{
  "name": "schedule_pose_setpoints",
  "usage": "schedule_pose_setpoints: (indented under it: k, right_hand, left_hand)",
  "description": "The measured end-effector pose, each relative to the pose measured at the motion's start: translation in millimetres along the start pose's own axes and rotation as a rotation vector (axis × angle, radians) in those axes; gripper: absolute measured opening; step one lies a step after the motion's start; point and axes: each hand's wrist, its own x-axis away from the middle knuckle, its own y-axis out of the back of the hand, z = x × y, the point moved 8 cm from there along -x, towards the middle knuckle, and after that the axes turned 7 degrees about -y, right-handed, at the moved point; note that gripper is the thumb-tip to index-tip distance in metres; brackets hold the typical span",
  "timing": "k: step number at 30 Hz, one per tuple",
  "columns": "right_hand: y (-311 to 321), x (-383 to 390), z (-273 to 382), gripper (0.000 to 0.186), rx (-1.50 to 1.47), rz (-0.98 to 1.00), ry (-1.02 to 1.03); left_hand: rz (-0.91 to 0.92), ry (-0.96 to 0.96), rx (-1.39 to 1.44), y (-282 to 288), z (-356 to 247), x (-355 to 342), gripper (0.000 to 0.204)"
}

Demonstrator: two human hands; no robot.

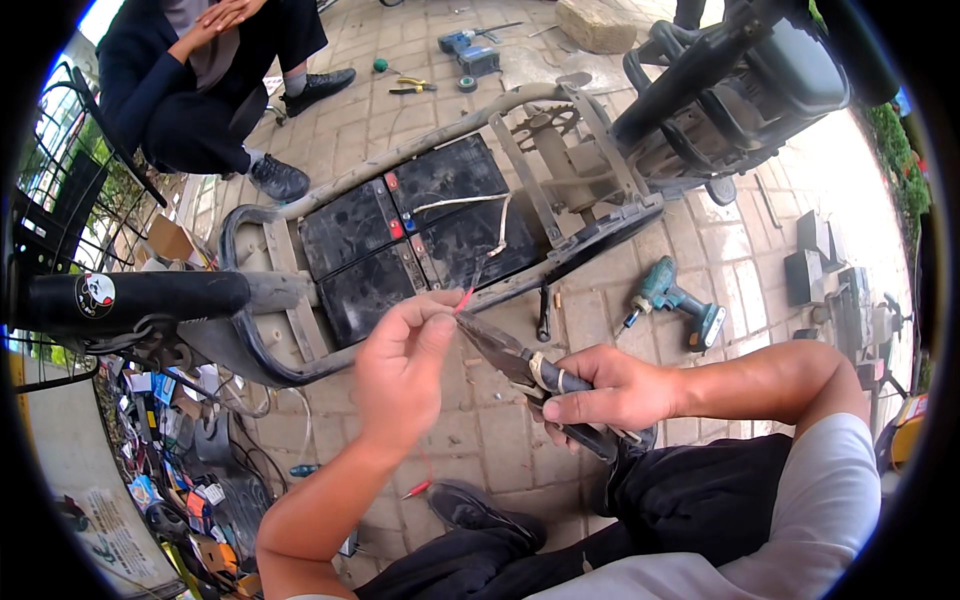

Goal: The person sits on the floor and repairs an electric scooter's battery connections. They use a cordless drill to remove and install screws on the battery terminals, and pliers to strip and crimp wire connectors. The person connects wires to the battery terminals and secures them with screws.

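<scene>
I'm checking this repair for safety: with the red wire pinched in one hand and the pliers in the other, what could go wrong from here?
1. The left hand pinches the red wire right at the tip of the pliers held by the right hand; a slip could nick the fingertips.
2. The batteries lie uncovered in the frame just behind; a loose bare end might touch a terminal.
3. The cordless drill lies on the paving close by, possibly a trip hazard.

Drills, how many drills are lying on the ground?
2. One teal drill lies on the paving right of the vehicle frame, above the right hand. One blue drill lies at the top, near the yellow-handled pliers. More could be hidden behind the vehicle.
</scene>
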Motion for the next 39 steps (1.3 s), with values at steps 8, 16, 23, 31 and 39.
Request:
schedule_pose_setpoints:
  k: [8, 16, 23, 31, 39]
  right_hand:
    - [3, -4, 11, 0.026, -0.238, 0.194, 0.055]
    - [8, -7, 8, 0.03, -0.301, 0.24, 0.076]
    - [10, -7, 16, 0.028, -0.293, 0.299, 0.118]
    - [-17, 5, 21, 0.018, 0.312, 0.373, 0.366]
    - [50, 37, 63, 0.032, 0.44, -0.165, 0.459]
  left_hand:
    - [0.148, 0.228, 0.338, -5, 14, -21, 0.016]
    - [0.074, 0.112, 0.359, -12, 11, -21, 0.016]
    - [0.089, 0.096, 0.588, -27, 9, -28, 0.014]
    - [0.155, 0.257, 0.895, -16, 31, -50, 0.021]
    - [0.231, 0.339, 0.952, -26, 29, -46, 0.013]
